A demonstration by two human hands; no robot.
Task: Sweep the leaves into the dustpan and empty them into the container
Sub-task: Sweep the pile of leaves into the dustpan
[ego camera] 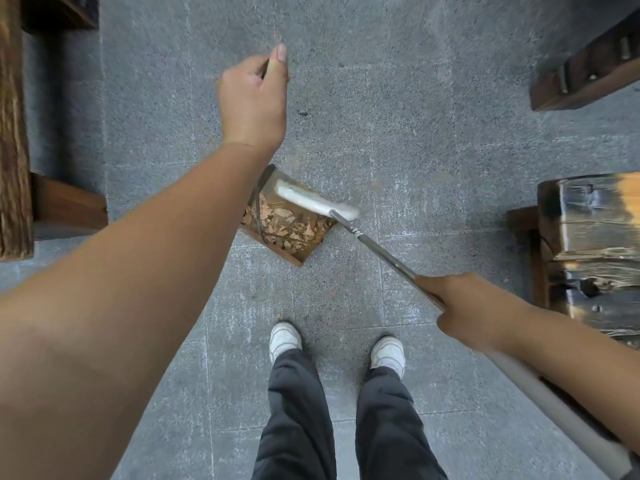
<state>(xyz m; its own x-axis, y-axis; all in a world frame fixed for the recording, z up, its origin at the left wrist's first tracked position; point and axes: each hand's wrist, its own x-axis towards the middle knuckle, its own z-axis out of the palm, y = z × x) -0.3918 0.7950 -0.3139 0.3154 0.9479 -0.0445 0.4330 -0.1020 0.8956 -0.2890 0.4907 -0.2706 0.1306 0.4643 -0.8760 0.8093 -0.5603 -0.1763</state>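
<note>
A rusty brown dustpan (313, 245) rests on the grey paving ahead of my feet, holding a heap of dry brown leaves (282, 225). My left hand (254, 98) is raised above it, shut on the top of the dustpan's thin upright handle, whose wire runs down behind my forearm into the pan. My right hand (474, 311) grips the metal shaft of a broom (377, 249). The broom's white head (317, 199) lies across the pan's open mouth, blurred. No container is in view.
Dark wooden benches or beams stand at the left (15, 133), upper right (585, 74) and right (588, 244). Grey stone paving (398, 116) stretches between them. My two white shoes (284, 337) stand just behind the pan.
</note>
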